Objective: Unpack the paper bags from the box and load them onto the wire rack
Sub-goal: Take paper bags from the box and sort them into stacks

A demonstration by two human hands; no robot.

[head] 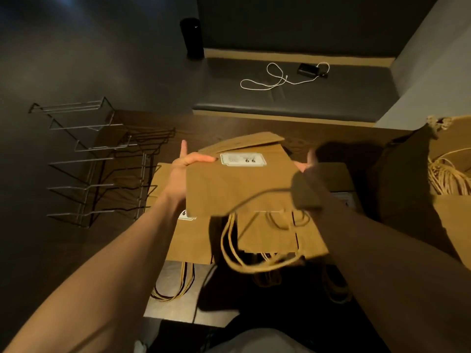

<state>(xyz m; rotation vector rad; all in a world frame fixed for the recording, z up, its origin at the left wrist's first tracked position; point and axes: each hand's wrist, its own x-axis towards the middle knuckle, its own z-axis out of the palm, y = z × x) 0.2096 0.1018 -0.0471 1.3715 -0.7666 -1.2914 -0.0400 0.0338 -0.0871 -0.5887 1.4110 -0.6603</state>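
Observation:
I hold a flat stack of brown paper bags (237, 189) above the table, a white label on its far end and twine handles dangling toward me. My left hand (182, 171) grips the stack's left edge, thumb on top and index finger pointing up. My right hand (309, 161) holds the right edge, mostly hidden behind a dark wrist-worn device. More flat bags (188, 240) lie on the table underneath. The wire rack (96, 159) stands at the left with bare tiers. The cardboard box (448, 159) at the right holds bags with twine handles.
A dark bench (293, 98) runs behind the table, carrying a white cable (275, 77) and a small black device (308, 70). A black cylinder (191, 38) stands at the bench's left end. The dark wooden table (178, 309) ends near my lap.

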